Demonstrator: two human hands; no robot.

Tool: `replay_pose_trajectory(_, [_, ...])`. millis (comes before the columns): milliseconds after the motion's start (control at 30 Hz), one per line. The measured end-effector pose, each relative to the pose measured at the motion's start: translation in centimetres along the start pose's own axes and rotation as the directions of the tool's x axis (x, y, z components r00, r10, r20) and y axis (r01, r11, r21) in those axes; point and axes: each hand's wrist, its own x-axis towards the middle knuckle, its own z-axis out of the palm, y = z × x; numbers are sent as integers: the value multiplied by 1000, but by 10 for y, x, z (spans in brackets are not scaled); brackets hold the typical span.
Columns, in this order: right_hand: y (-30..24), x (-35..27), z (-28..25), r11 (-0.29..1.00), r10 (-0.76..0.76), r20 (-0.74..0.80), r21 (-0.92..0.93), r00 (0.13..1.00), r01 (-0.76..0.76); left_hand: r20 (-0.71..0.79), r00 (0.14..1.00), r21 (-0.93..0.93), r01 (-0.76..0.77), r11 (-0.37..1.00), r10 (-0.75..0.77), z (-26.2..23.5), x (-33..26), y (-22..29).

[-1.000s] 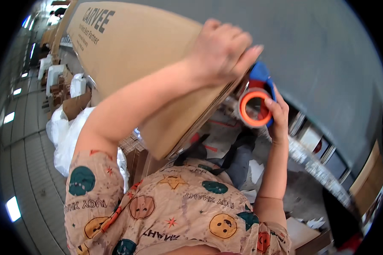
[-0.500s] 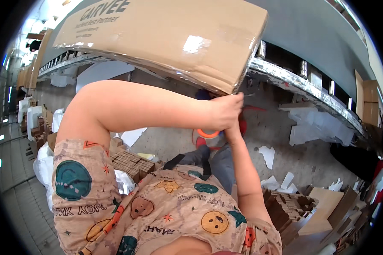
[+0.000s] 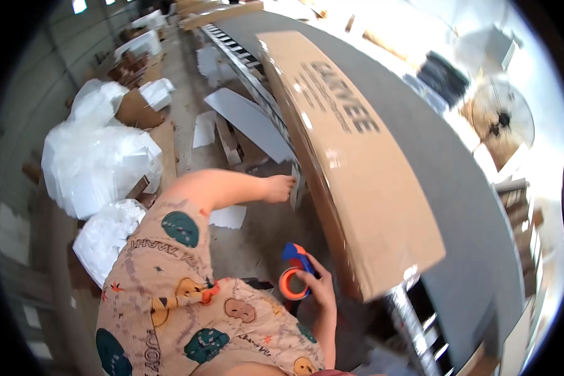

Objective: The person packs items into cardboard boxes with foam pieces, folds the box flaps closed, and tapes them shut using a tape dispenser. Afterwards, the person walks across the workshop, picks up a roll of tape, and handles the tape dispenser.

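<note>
A long brown cardboard box [image 3: 357, 182] with dark printing and shiny clear tape lies on the conveyor, its near end toward me. My right hand [image 3: 323, 288] grips a blue and orange tape dispenser [image 3: 294, 279] beside the near end of the box, low on its left side. Farther along that side is my left hand [image 3: 278, 188], apart from the cardboard. Its fingers are curled in, and nothing shows in them. The palm is turned out of sight.
The conveyor [image 3: 244, 66] has a metal roller edge beside a wide grey surface. White foam sheets [image 3: 247, 122] lie on the floor below it. Large white plastic bags [image 3: 100, 163] are heaped at the left. A round fan [image 3: 501, 116] stands at the far right.
My view has turned left, along the box. My hands, close together at the box's end before, are now apart. The dispenser, mostly hidden earlier, now shows in my right hand.
</note>
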Motion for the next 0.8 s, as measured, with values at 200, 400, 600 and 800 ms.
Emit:
replay_pose_trajectory(200, [-137,99,40,979,-204,-30,-19,979,203,136,212,-991,21,-134,-968,11,-7,-95])
replay_pose_trajectory(400, [-196,295,82,934,-171,-445,211,879,289,281,-84,-906,-353,-235,-956,41,78,-260])
replay_pose_trajectory(600, [-258,473,87,966,-251,-487,-175,837,188,409,-162,-890,-290,-353,-898,160,42,-510])
replay_pose_trajectory(800, [-266,521,71,886,-304,-657,-460,690,-48,405,-341,-913,-198,-357,-848,286,50,-746])
